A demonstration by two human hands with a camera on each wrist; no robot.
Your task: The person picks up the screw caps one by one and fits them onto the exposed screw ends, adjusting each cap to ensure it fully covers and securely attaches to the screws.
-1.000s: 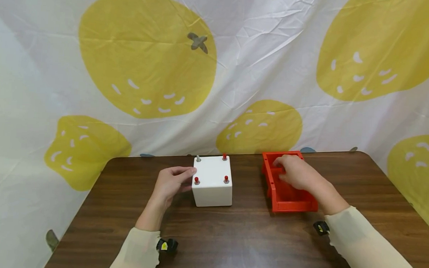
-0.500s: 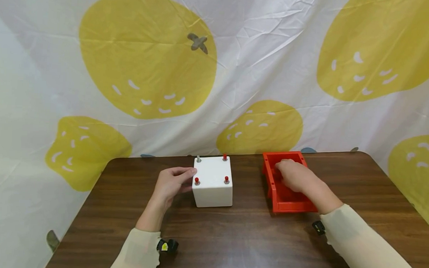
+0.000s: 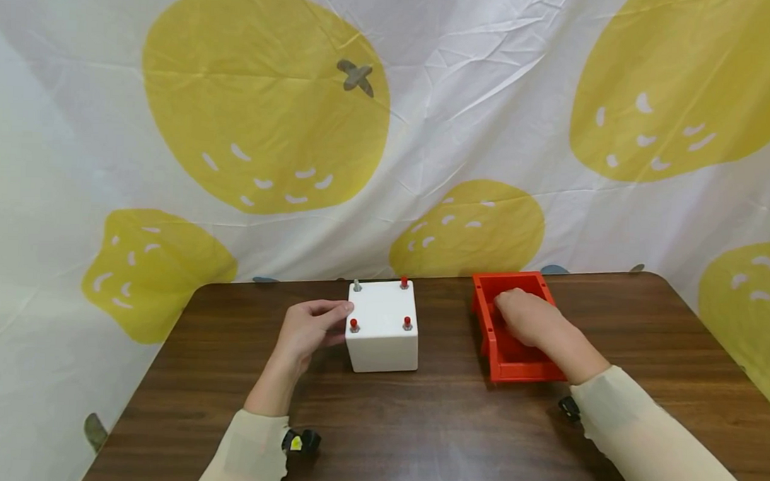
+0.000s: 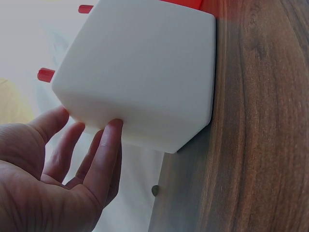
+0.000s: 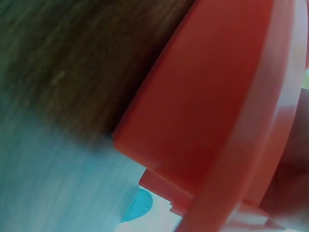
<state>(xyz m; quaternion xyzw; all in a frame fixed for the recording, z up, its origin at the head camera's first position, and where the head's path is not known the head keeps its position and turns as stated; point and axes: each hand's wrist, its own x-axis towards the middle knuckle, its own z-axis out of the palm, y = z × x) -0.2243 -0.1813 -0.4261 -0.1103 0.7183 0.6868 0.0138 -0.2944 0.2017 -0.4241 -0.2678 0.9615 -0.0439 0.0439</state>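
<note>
A white box (image 3: 381, 353) stands on the table, with a threaded metal post at each top corner. Red caps (image 3: 407, 321) cover three of the posts, while the back left post (image 3: 357, 285) is bare metal. My left hand (image 3: 308, 328) touches the box's left side; in the left wrist view its fingertips (image 4: 114, 124) rest lightly against the white wall, fingers extended. To the right lies an open red bin (image 3: 528, 373). My right hand (image 3: 527, 318) reaches down inside it, its fingertips hidden. The bin wall (image 5: 203, 96) blocks most of that hand in the right wrist view.
The brown wooden table (image 3: 410, 425) carries both box and bin, with a gap between them. Behind its back edge hangs a white cloth (image 3: 420, 150) printed with yellow fruit. A black wrist camera (image 3: 301, 441) sits at the left cuff.
My right hand has sunk deeper into the red bin, and its fingers, visible a second ago, are now out of sight. The left hand and the white box have stayed in place.
</note>
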